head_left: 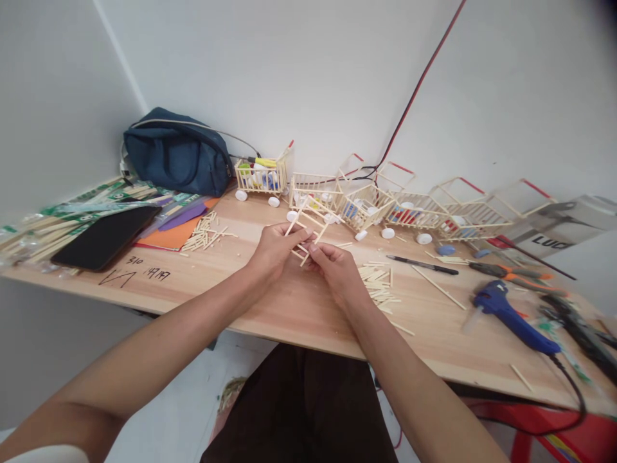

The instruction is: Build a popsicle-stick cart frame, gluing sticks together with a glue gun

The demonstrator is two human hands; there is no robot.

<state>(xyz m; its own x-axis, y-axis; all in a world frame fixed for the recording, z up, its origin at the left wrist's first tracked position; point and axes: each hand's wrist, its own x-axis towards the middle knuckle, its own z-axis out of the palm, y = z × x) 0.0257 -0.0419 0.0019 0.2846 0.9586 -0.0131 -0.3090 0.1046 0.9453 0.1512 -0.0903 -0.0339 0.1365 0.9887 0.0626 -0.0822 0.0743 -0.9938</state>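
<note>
A small frame of thin wooden sticks (314, 223) is held up above the table's middle, tilted. My left hand (278, 247) pinches its lower left side, thumb on top. On the lower right, my right hand (335, 263) grips the same frame between thumb and fingers. My fingers partly cover its lower end. Short cut sticks (378, 286) lie scattered just right of my right hand. Behind the frame stands a miniature stick shopping cart (315, 186) with white wheels.
More miniature carts (419, 209) line the wall. A blue glue gun (515, 318), pliers (515, 275) and a black pen (423, 264) lie at right. At left are a phone (107, 238), a blue bag (178, 154), coloured sheets (168, 235) and a stick pile (205, 235).
</note>
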